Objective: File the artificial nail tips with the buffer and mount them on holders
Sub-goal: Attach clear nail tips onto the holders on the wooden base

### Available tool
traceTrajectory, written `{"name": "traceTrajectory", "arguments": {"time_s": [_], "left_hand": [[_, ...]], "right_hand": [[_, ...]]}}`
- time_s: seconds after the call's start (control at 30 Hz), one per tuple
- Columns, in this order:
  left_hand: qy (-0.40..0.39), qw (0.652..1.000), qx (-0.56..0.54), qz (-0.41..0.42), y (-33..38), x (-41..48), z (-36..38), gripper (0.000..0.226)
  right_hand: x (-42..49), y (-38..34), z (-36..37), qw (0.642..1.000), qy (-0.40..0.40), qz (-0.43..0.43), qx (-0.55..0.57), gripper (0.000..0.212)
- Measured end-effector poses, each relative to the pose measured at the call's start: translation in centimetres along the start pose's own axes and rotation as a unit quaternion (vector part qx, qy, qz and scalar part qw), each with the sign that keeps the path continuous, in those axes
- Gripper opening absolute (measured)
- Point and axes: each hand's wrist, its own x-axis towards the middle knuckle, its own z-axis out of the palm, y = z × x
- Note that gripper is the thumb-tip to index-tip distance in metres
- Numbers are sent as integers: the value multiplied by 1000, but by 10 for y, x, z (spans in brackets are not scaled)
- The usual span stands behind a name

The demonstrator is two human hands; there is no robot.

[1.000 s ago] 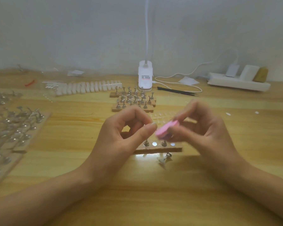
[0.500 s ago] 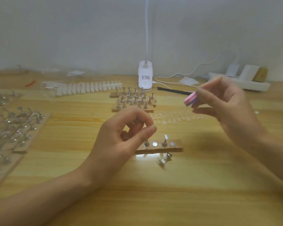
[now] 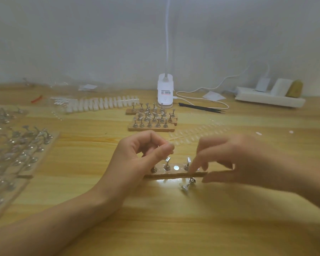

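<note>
**Head view: nail tip (image 3: 171,145) pinched above the wooden base (image 3: 174,176)**

The nail tip shows only as a pale sliver between thumb and forefinger of the left hand (image 3: 142,159), just above the left end of the wooden base; it is too small and clear to show more. It should prove very light, thin, springy and slick, apt to flick out of a pinch; it is best taken by its side edges, the arch left free. The right hand (image 3: 248,163) is motion-blurred, forefinger pointing down at the base's right end; whether it holds anything cannot be told; no buffer is visible. On the base stand three upright holders (image 3: 167,164) beside one bare magnet disc (image 3: 176,167); one loose holder (image 3: 187,184) lies on the table (image 3: 174,228) just in front. Behind lie three further bases (image 3: 151,128), their holders too crowded to count; one strip of clear tips (image 3: 196,135); one lamp base (image 3: 165,93).
</note>
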Motion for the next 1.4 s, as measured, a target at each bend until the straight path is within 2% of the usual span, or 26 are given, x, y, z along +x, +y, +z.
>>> {"name": "traceTrajectory", "arguments": {"time_s": [0.07,0.17,0.2,0.27,0.33,0.43,0.67,1.0,1.23,1.4], "left_hand": [[-1,1000,-6,-3,-1,0,-1,18],[-3,1000,-7,-7,-1,0,-1,20],[-2,1000,-4,-9,-1,0,0,19],[-1,1000,-1,-12,0,1,-1,17],[0,1000,-3,-14,0,1,-1,17],[1,1000,-5,-19,-1,1,-3,17],[1,1000,-17,-20,-2,2,-4,16],[-5,999,-21,-24,-2,2,-4,14],[-11,999,-37,-27,-1,1,-3,18],[-20,999,-36,-33,-2,2,-3,19]], "right_hand": [[1,-8,12,994,-7,-32,-106,16],[1,-10,21,984,20,-69,-161,8],[1,-8,21,987,25,-71,-143,9],[0,1,14,998,55,-31,-5,13],[-2,12,8,985,105,51,130,23],[-1,18,11,959,127,125,220,28],[4,12,18,958,126,162,202,24],[6,2,20,954,84,213,192,23],[7,5,22,954,106,200,195,13],[6,9,18,953,73,168,242,22]]}}
